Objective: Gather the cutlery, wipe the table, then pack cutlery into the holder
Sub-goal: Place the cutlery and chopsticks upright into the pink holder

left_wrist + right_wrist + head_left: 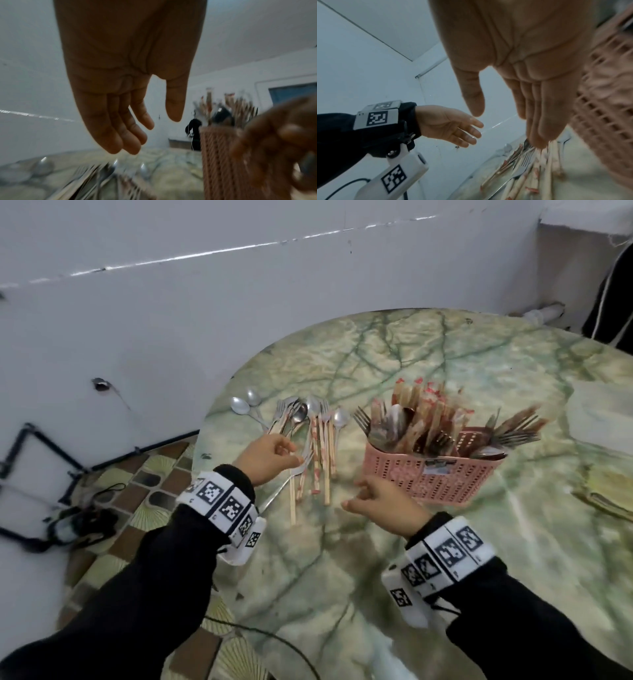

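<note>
Both hands empty: left hand [267,455] with relaxed, straight fingers hovers over the near ends of the loose metal forks, spoons and paper-wrapped wooden chopsticks [308,436] lying in a row on the green marble-patterned round table [342,577]; right hand [380,501], fingers loosely extended, hangs just beside the pink perforated plastic basket holder [435,477], right of the row; holder stands upright, packed with forks, spoons and wrapped chopsticks; folded yellowish cloth [606,491] at far right edge
</note>
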